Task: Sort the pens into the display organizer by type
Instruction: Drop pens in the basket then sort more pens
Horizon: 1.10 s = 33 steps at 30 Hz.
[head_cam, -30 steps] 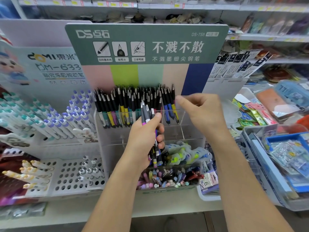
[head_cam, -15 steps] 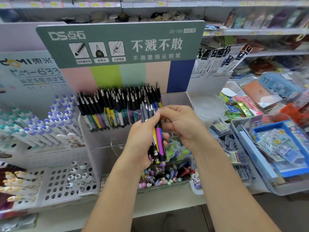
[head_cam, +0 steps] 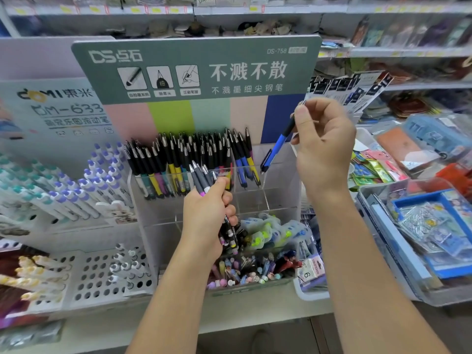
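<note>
Above the organizer (head_cam: pixel 281 180), right hand (head_cam: pixel 323 139) pinches blue pen (head_cam: pixel 277 146) tilted.

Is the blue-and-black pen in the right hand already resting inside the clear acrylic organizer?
No, the right hand holds the blue-and-black pen tilted in the air above the clear acrylic organizer.

Two hands: left hand (head_cam: pixel 207 213), right hand (head_cam: pixel 321 139). One blue pen (head_cam: pixel 277 145) in right hand. Bundle of pens (head_cam: pixel 204 177) in left hand, about five, exact count unclear. Racked pens (head_cam: pixel 194 159) in organizer (head_cam: pixel 275 198): dozens, uncountable.
</note>
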### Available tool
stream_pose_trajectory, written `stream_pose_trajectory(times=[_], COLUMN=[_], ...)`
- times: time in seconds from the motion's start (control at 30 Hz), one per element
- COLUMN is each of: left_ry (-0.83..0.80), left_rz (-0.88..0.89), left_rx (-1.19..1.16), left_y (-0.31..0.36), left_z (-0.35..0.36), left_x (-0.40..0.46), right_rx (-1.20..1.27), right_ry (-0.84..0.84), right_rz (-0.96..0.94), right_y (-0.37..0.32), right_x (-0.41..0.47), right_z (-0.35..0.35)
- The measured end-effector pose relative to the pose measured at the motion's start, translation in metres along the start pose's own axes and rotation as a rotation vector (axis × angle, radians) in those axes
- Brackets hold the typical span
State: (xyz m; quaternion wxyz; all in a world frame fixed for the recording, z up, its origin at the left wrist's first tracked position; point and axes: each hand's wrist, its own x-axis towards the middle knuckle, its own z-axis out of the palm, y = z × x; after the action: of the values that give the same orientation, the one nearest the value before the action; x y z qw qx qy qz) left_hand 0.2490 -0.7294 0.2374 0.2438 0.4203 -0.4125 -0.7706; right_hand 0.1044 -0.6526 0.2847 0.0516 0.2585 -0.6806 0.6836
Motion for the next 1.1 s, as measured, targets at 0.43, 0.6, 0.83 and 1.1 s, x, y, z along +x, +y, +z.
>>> stream_pose_trajectory(times=[0.43,0.6,0.83,1.1], left_ry=[-0.092,-0.057,-0.099,-0.231], left_rz=[-0.013,0.038,0.047,0.050], left_rx=[0.004,0.011,0.030,0.183], left_y=[0.006,0.006,0.008,0.003], left_z=[-0.007,-0.008,-0.002,0.014], left_x=[-0.009,-0.005,-0.004,-0.006], right_rx=[-0.299,-0.340,-0.268,0.179], right_ry=[-0.210,-0.191,-0.192,-0.500], right_rz=[-0.101,-0.039,0.147,0.715], right_y=[0.051,0.059,0.021,0.017], right_x=[0.014,0.010,-0.022,-0.056], right_z=[0.041,0.042,0.015,0.007])
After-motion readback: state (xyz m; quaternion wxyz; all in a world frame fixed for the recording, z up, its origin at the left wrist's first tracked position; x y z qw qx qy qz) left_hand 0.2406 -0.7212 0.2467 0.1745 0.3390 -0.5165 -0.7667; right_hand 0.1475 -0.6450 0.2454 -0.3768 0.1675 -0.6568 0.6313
